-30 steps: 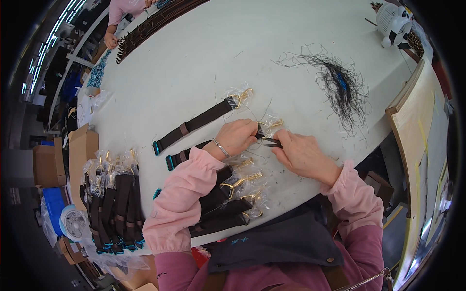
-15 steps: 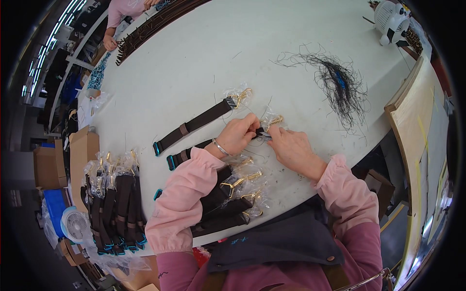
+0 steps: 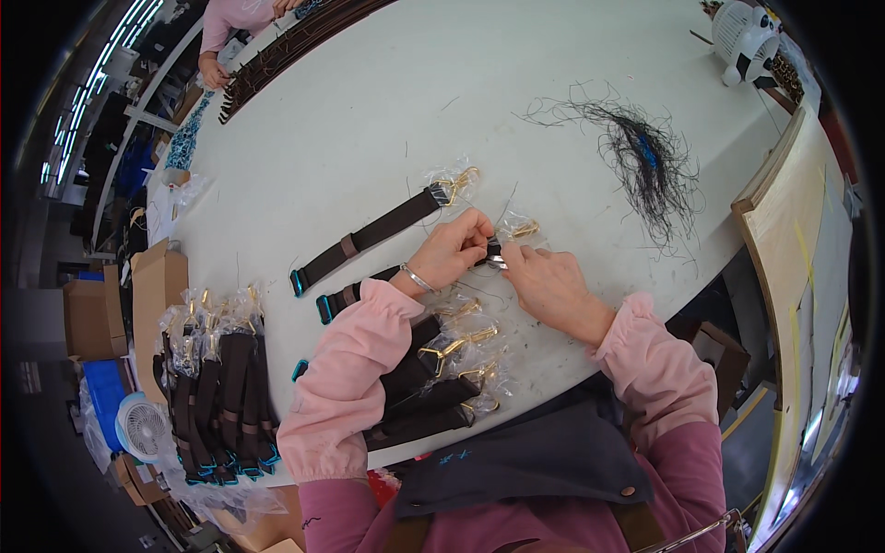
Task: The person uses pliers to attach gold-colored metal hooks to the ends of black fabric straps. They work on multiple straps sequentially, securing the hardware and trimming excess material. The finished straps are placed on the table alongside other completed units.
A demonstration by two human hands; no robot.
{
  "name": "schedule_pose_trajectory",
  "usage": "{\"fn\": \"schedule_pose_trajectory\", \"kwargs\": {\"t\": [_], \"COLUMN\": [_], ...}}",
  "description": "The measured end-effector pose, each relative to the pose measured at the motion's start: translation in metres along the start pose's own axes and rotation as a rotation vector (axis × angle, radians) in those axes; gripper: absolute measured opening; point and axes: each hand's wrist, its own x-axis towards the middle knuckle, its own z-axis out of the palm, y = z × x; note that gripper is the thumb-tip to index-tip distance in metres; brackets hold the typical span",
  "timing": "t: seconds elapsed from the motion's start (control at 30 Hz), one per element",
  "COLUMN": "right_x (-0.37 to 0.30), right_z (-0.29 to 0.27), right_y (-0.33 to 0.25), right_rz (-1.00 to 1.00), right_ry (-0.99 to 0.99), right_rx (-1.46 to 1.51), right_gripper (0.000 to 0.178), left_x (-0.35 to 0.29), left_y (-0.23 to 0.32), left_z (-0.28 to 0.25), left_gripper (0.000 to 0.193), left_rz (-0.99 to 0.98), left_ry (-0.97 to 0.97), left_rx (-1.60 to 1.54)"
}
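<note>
A dark brown webbing strap (image 3: 383,275) with a teal buckle (image 3: 325,309) lies under my left hand (image 3: 449,251). The fingers of that hand are pinched at the strap's hook end; whether a loose thread is caught there too is too small to tell. Past the fingertips, the strap's gold hook (image 3: 525,229) is wrapped in clear plastic. My right hand (image 3: 553,288) is closed around small metal thread snips (image 3: 498,261), their blades against the strap's end. Most of the snips are hidden in the palm. A similar strap (image 3: 369,234) lies just beyond, stretched out flat.
More straps (image 3: 424,405) lie by my left forearm, and a bundle of straps (image 3: 230,396) hangs over the table's left edge. A tangle of black threads (image 3: 645,166) lies at the right. A person's hand (image 3: 213,72) works far left. A wooden board (image 3: 784,230) stands right.
My right hand has shifted slightly left and down, with the snips' blades now closer to my left fingertips. The left hand stays nearly in place, its fingers slightly changed.
</note>
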Motion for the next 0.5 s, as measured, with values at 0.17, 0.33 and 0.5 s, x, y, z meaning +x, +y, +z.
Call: {"fn": "schedule_pose_trajectory", "kwargs": {"t": [0.17, 0.33, 0.5], "right_x": [0.0, -0.002, 0.0], "right_z": [0.004, -0.007, -0.01], "right_y": [0.002, 0.004, 0.011], "right_rz": [-0.017, 0.021, 0.061], "right_ry": [0.009, 0.029, -0.032], "right_rx": [0.008, 0.077, 0.079], "right_gripper": [0.017, 0.017, 0.021], "left_x": [0.001, -0.001, 0.001], "left_y": [0.005, -0.002, 0.009], "left_z": [0.0, -0.005, 0.002], "left_gripper": [0.022, 0.025, 0.021], "left_rz": [-0.022, 0.173, 0.213], "left_ry": [0.008, 0.025, 0.003], "left_rx": [0.002, 0.393, 0.638]}}
